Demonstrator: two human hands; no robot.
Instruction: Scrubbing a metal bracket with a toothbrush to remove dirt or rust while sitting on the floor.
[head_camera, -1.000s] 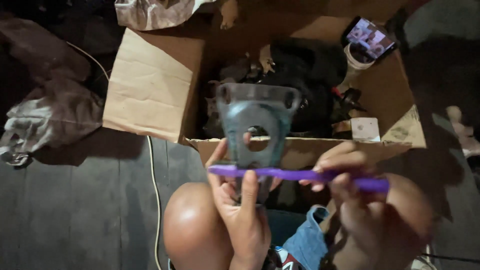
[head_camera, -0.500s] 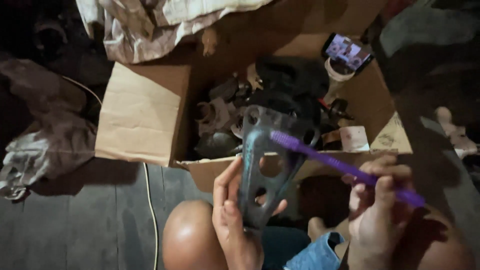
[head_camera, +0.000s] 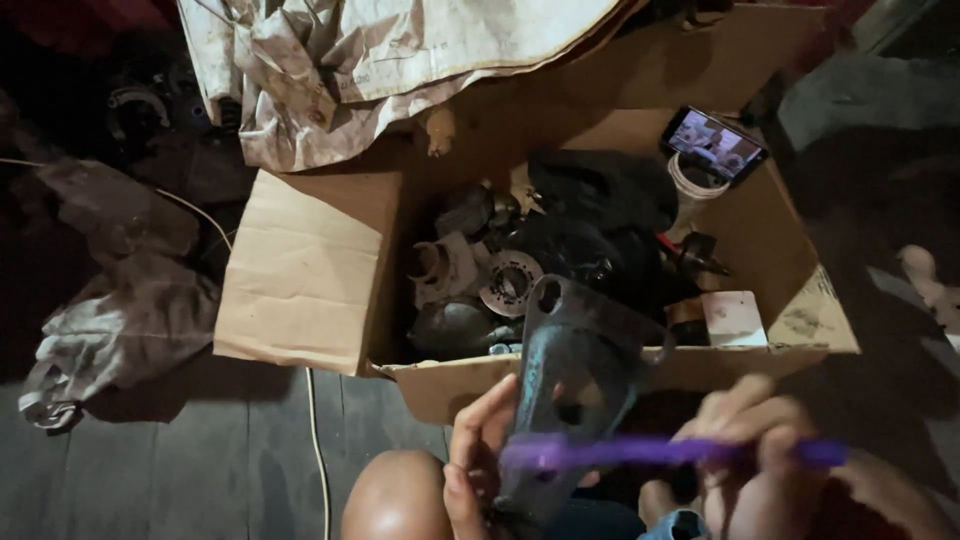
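While the left hand (head_camera: 478, 455) grips the metal bracket (head_camera: 572, 385), the right hand (head_camera: 770, 470) has levelled its purple brush (head_camera: 660, 452).

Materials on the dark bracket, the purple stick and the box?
Bracket in the left hand: likely cast metal, dull grey and grimy, thick with bored holes. Purple stick in the right hand: probably plastic, uniform bright colour, though motion blur hides its finish. Box: plain brown corrugated cardboard, creased matte flaps.
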